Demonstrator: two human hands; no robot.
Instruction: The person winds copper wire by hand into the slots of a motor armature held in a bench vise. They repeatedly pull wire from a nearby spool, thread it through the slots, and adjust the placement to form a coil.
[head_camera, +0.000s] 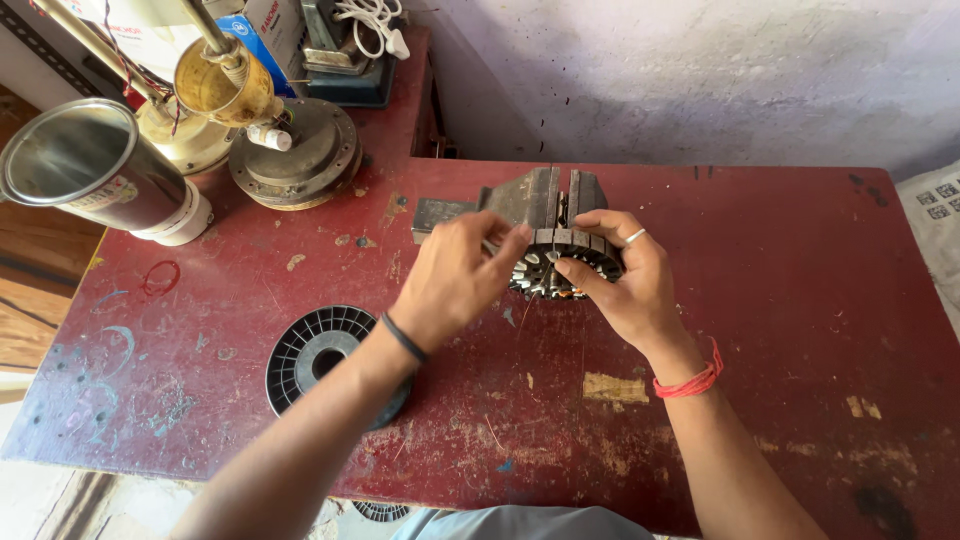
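Stator core (560, 268), clamped in a bench vise (545, 200) near the table's (780, 300) far edge. It looks heavy, rigid, sharp-toothed; hold its outer rim. Your left hand (455, 280) pinches something thin at its top; your right hand (625, 275) curls, fingers closed around its right rim.
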